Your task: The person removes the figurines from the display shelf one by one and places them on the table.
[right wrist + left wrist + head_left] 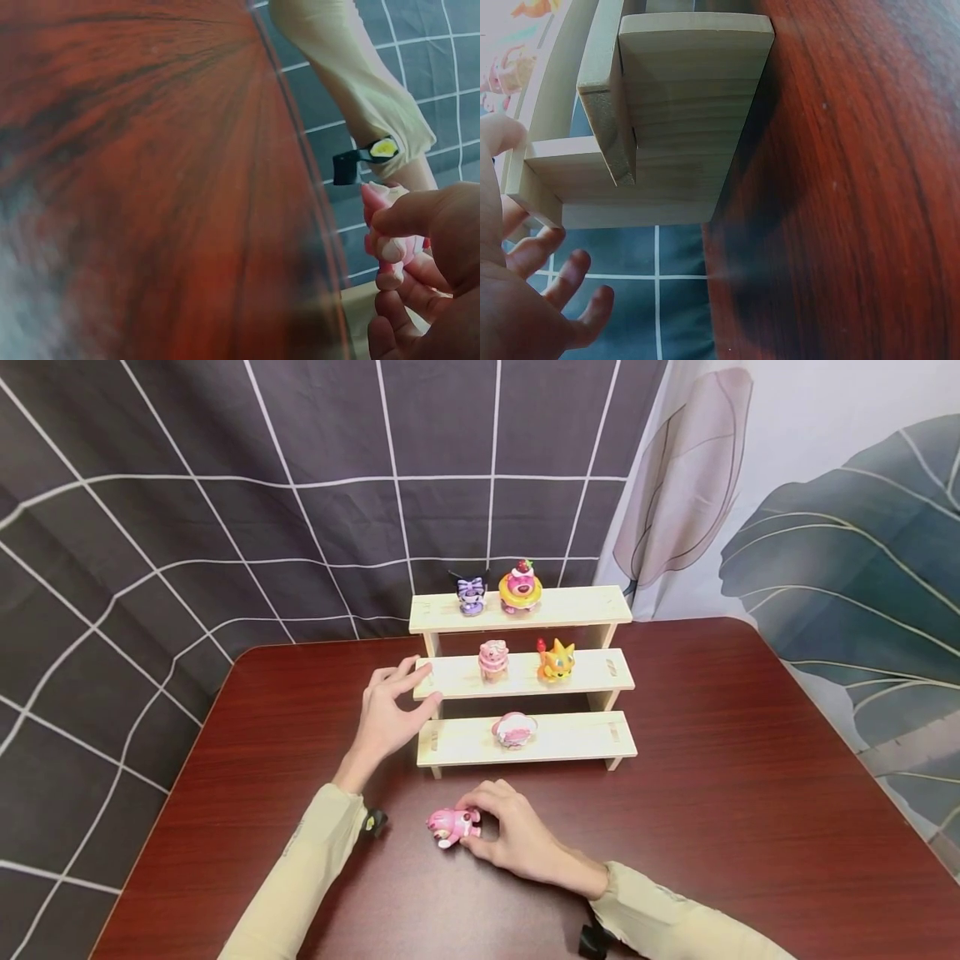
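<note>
A three-tier wooden display shelf (pixel 465 747) stands on the table. My left hand (pixel 392 710) grips the left end of its middle tier, thumb at the front edge, with the other fingers spread loosely in the left wrist view. In front of the shelf, my right hand (pixel 517 835) pinches a pink bear figurine (pixel 448 824) between thumb and fingers. The bear is tipped sideways, its head to the left; fingers hide part of it in the right wrist view. Whether it touches the table, I cannot tell.
The top tier holds a purple figurine (pixel 471 597) and a pink bear in a yellow ring (pixel 521 588). A pink cone-shaped figurine (pixel 493 661) and an orange cat-like figurine (pixel 557 662) stand on the middle tier. A pink-and-white figurine (pixel 514 730) sits on the bottom tier.
</note>
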Tool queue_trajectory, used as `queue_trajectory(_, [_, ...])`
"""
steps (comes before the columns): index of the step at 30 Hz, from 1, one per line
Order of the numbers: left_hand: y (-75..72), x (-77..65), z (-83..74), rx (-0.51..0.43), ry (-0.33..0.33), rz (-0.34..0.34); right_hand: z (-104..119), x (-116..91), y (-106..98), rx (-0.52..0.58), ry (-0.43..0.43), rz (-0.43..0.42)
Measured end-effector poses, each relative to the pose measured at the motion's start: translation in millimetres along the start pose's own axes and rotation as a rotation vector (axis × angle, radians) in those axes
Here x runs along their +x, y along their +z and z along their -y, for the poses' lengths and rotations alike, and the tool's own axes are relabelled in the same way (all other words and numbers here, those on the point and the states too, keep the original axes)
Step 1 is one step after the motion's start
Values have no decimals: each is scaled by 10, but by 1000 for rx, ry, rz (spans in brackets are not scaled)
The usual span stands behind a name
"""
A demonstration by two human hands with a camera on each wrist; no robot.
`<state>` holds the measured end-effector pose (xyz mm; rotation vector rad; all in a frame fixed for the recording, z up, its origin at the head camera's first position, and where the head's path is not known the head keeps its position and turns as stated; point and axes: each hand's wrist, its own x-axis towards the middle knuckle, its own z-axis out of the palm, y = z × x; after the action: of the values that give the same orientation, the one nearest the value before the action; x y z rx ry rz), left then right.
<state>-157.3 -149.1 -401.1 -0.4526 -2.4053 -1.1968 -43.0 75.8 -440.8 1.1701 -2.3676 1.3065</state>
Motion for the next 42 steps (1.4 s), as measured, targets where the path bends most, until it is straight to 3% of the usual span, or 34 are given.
queue_trajectory(42, [-5, -4, 6, 1, 1, 0, 114, 159, 245, -113, 88, 126])
